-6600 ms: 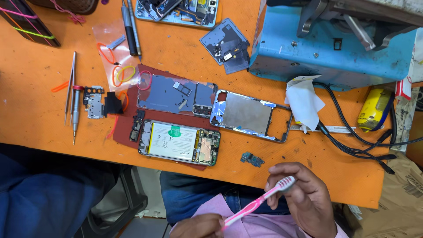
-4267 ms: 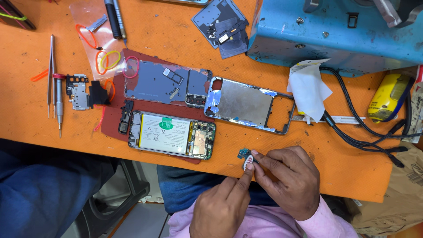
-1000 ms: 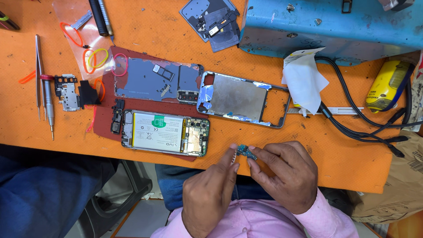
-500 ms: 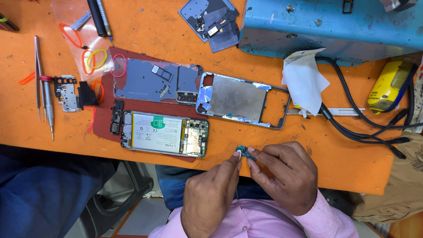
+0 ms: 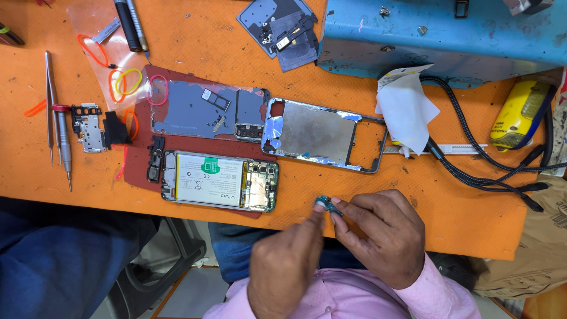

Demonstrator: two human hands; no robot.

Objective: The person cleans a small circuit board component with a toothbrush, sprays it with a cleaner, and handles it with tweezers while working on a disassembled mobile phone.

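A small green circuit part (image 5: 328,204) is pinched between the fingertips of both my hands near the front edge of the orange table (image 5: 460,212). My left hand (image 5: 287,261) comes up from below and my right hand (image 5: 384,233) closes on the part from the right. Just to the left lies an opened phone body (image 5: 220,182) showing its white battery and green board. Behind it rest a grey back cover (image 5: 204,112) and a metal mid-frame (image 5: 325,134).
Tweezers and a screwdriver (image 5: 59,130) lie far left beside a small bracket (image 5: 88,121). Rubber bands (image 5: 127,80) sit on a clear bag. A blue machine (image 5: 443,35) fills the back right, with white paper (image 5: 407,106), black cables (image 5: 472,159) and a yellow device (image 5: 522,115).
Earlier my right hand held a pink toothbrush; it is gone from view. Both hands have since closed on the small green part. Over the last second they barely moved.
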